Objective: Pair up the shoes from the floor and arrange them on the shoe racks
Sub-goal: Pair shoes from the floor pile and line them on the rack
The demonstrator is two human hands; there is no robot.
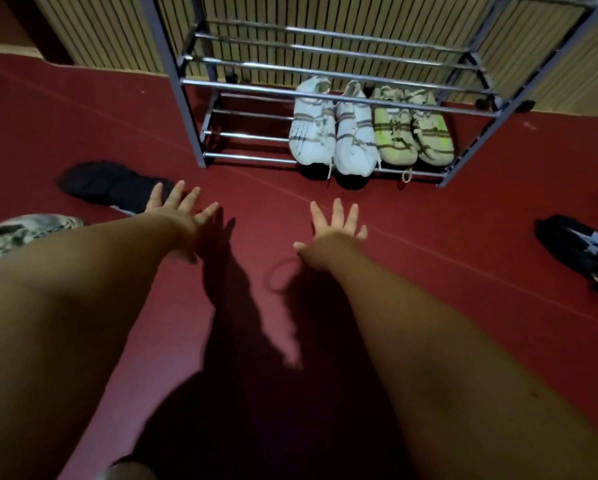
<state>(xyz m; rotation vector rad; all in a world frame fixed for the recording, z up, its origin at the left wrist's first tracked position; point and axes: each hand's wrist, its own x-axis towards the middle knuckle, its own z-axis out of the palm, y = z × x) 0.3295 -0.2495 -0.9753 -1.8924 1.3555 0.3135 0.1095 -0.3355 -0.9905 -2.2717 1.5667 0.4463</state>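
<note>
Hands stretched out over a red floor (429,271) in front of a metal rack (325,86), with two pairs shelved and loose shoes around.

Left hand (178,216) and right hand (335,230) both reach forward palm down with fingers spread; each grip is apart and holds nothing. On the rack's bottom shelf, at its right end, a white pair (313,133) stands just beside a yellow-green pair (394,136), all four shoes parallel, long axes running from the slatted wall (100,29) towards the viewer, toes apparently at the front. A black shoe (110,185) lies on the floor just beyond the left fingertips, lengthwise left to right; which end is its toe is unclear. A grey shoe (23,230) shows at the left edge. A black striped shoe (574,247) lies at the far right, set diagonally. A thin dark ring (268,280) lies on the floor near the right wrist.
</note>
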